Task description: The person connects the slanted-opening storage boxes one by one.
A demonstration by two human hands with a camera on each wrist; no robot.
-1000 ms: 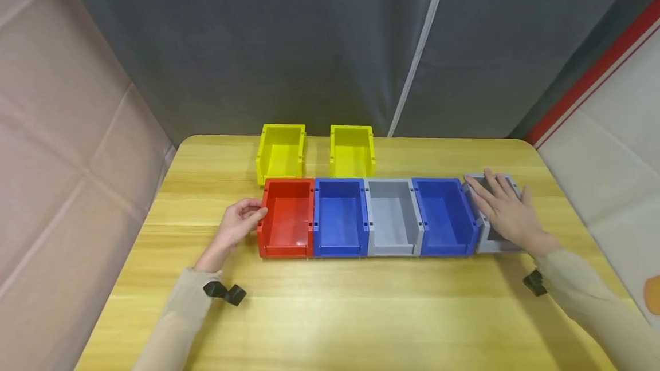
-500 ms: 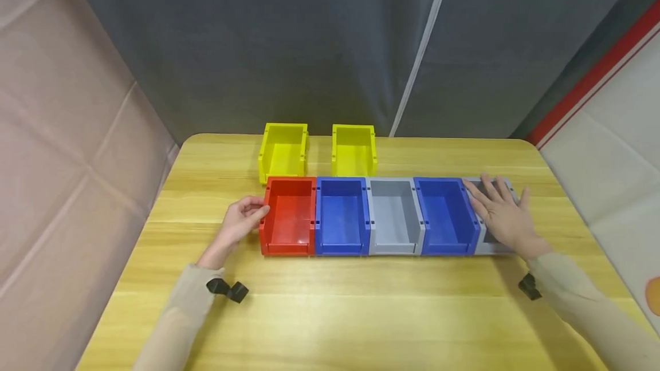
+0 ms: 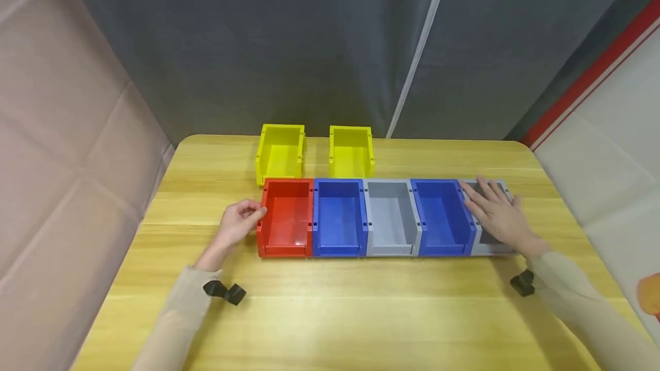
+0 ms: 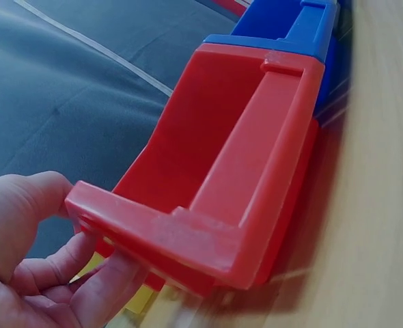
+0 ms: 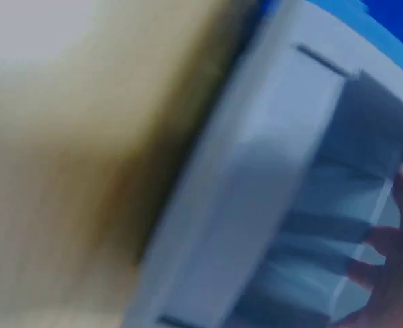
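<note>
In the head view, five-colour-block bins stand side by side: a red bin [image 3: 286, 216], a blue bin [image 3: 340, 216], a grey bin [image 3: 393, 216], a second blue bin [image 3: 444, 216] and a right-end grey bin [image 3: 492, 246]. My left hand [image 3: 238, 225] pinches the red bin's left wall, thumb at its rim and fingers curled against the outside, as the left wrist view shows. Spread fingers of my right hand [image 3: 497, 216] lie across the right-end grey bin, hiding much of it. In the right wrist view, the fingertips [image 5: 365, 273] show beyond that bin's front lip.
Two yellow bins, one left [image 3: 281, 156] and one right [image 3: 352, 153], stand behind the row on the wooden table [image 3: 330, 314]. A dark curtain [image 3: 258, 44] hangs past the table's far edge. Light panels flank both sides.
My right hand and the right-end grey bin have shifted left, and that bin now sits level with the row against the blue one. My left hand keeps its pinch on the red bin.
</note>
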